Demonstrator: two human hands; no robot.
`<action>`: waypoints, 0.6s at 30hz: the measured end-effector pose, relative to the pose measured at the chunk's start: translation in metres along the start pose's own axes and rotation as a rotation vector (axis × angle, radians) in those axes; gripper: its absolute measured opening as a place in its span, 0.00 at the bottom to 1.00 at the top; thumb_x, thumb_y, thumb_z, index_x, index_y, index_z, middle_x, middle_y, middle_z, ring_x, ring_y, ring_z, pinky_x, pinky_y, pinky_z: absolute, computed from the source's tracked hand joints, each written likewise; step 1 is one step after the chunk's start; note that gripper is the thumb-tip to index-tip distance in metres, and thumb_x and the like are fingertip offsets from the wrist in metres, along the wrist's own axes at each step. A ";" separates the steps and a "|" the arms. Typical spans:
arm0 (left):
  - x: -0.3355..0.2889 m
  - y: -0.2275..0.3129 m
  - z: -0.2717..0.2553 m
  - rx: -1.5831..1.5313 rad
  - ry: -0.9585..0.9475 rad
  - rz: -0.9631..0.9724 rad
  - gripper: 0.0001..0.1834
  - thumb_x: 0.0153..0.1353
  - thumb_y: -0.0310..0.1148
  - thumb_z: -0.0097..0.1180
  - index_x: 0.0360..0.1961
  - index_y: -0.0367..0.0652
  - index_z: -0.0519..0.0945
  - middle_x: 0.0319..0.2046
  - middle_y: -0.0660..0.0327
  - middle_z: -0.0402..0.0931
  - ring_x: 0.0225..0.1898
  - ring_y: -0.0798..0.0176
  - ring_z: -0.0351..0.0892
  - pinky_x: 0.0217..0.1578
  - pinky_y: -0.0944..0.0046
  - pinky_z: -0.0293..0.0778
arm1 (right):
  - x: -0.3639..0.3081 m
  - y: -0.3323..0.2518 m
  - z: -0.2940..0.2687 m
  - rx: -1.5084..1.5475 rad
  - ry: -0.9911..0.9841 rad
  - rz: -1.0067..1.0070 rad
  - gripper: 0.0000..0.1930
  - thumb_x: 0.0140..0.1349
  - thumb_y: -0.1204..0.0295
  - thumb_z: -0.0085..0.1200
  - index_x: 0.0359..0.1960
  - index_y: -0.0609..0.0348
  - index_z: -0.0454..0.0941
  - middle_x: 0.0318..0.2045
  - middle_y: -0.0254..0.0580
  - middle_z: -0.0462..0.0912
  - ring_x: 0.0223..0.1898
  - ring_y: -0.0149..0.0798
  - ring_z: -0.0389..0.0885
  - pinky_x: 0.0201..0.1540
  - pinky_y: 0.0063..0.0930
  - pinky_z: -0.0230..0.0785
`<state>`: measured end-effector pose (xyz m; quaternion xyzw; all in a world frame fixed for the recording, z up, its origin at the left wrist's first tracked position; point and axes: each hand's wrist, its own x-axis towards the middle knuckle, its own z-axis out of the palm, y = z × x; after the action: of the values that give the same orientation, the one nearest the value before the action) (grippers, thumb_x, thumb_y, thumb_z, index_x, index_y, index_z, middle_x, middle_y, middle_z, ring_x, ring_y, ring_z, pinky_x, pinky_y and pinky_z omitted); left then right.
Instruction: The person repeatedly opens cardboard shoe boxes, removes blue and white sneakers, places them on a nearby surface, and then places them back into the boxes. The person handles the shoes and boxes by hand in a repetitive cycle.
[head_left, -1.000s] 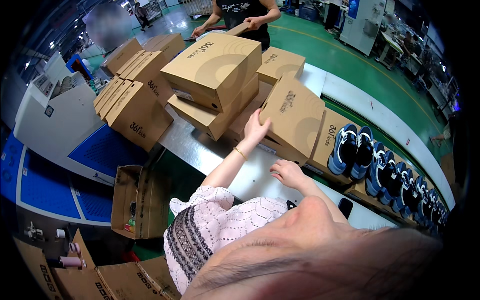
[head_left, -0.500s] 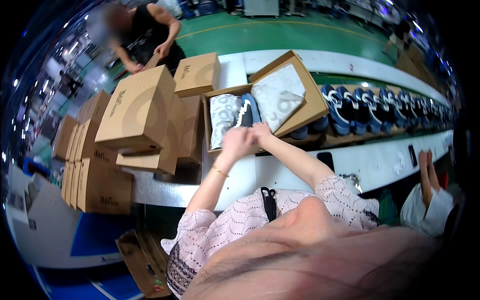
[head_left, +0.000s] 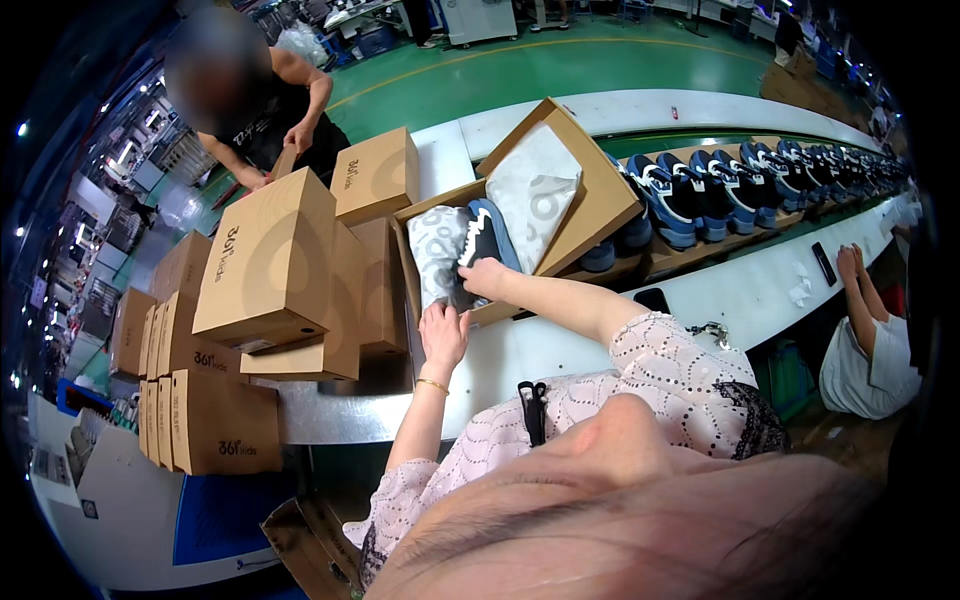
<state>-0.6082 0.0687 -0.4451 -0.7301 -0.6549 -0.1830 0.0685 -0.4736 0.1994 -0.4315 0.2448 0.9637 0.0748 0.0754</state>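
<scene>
An open cardboard shoebox (head_left: 497, 312) lies in front of me. In it, a dark blue and black sneaker (head_left: 484, 238) with a white zigzag sole edge lies beside a bundle in printed white tissue paper (head_left: 437, 240). My right hand (head_left: 487, 279) is closed on the sneaker's near end, where it meets the bundle; its fingertips are partly hidden. At the box's near edge, my left hand (head_left: 443, 336) rests with fingers stretched and slightly apart by the paper. More tissue paper (head_left: 538, 195) spreads over the raised lid (head_left: 606, 205).
Stacked brown shoeboxes (head_left: 262, 262) stand to the left. Sneakers (head_left: 715, 192) line a conveyor at the right. A phone (head_left: 652, 301) and keys (head_left: 716, 334) lie on the white table edge (head_left: 760, 290). A co-worker (head_left: 270, 110) stands across; another person's arms (head_left: 860, 290) reach in at right.
My hands have separated: the left has moved down to the box's near edge, the right slightly left onto the sneaker's near end. The whole view has shifted a little.
</scene>
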 end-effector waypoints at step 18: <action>0.083 -0.081 0.045 0.041 -0.081 -0.230 0.29 0.53 0.35 0.57 0.55 0.33 0.68 0.52 0.49 0.70 0.53 0.51 0.70 0.54 0.56 0.67 | -0.121 0.036 -0.145 1.771 1.252 0.409 0.15 0.51 0.65 0.64 0.34 0.62 0.75 0.31 0.31 0.74 0.34 0.24 0.71 0.38 0.18 0.65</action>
<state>-0.6734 0.1725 -0.4686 -0.6555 -0.7400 -0.1464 0.0355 -0.3780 0.1569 -0.2698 0.2858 0.4852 -0.5205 -0.6419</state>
